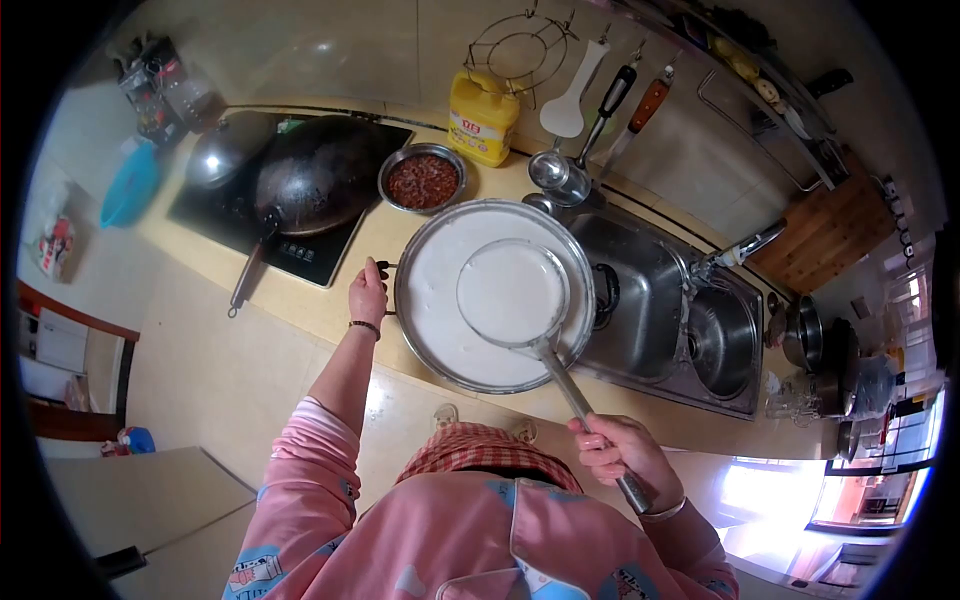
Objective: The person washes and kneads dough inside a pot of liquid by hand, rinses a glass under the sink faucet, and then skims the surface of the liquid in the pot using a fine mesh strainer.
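Observation:
A large round metal pan (430,350) full of white liquid stands on the counter at the sink's left edge. My left hand (369,293) is closed on the pan's left handle (386,268). Wrapped round the long metal handle of a round strainer (572,388) is my right hand (625,457). The strainer's round head (512,292) lies over the pan's right half, with white liquid showing within its rim. A steel bowl of red chopped food (424,180) sits just behind the pan.
A dark wok (315,175) and a lid (225,150) rest on the black cooktop (310,258). Behind stands a yellow jug (482,118). Utensils (620,90) hang on the wall. At right are a double sink (640,290), a faucet (740,250) and a wooden board (825,225).

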The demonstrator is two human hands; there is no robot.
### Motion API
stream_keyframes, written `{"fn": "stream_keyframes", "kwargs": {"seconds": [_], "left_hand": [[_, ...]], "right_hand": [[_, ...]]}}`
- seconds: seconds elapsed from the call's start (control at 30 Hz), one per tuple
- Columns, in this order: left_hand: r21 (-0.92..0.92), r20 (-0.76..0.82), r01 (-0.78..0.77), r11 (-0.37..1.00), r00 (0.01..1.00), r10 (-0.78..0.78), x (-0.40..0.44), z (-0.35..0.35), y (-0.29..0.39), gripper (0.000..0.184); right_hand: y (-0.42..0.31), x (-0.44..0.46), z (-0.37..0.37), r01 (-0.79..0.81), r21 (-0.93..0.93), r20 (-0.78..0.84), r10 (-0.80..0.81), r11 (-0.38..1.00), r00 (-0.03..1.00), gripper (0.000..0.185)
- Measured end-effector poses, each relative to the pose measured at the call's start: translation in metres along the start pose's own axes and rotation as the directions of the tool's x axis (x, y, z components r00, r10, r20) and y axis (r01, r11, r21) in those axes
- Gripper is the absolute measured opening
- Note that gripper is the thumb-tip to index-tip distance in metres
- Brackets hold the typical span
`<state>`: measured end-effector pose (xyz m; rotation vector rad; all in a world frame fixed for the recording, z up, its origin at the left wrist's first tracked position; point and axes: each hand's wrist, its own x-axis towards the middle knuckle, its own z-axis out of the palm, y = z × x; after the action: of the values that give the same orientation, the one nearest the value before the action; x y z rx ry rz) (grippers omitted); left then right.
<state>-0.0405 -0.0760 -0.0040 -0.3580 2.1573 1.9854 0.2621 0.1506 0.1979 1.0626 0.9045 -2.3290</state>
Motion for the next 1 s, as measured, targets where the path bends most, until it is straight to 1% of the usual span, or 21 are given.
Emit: {"fn": "stream_keyframes", "kwargs": {"seconds": [0.13,0.37,1.0], "left_hand": [[-0.001,-0.014,-0.015,1.0,1.0,0.015,0.0004,0.0006,-0.0009,0.043],[0.002,-0.03,-0.005,1.0,1.0,0.005,0.0023,0.0008,-0.003,0.046],[0.024,-0.033,-0.017,1.0,0.999,0.018,0.0002,0.0008,-0.001,0.047]], "right_hand": [[-0.0012,-0.0013,0.001,0.028,-0.023,-0.012,-0.028,0.999,1.0,0.023],[-0.0014,-0.0001,-0.0026,0.044,-0.01,-0.012,-0.044,0.999,0.999,0.023],[-0.0035,-0.0011,-0.0061,0.095,-0.038,0.041,-0.094,0.995,0.995,0.022]]}}
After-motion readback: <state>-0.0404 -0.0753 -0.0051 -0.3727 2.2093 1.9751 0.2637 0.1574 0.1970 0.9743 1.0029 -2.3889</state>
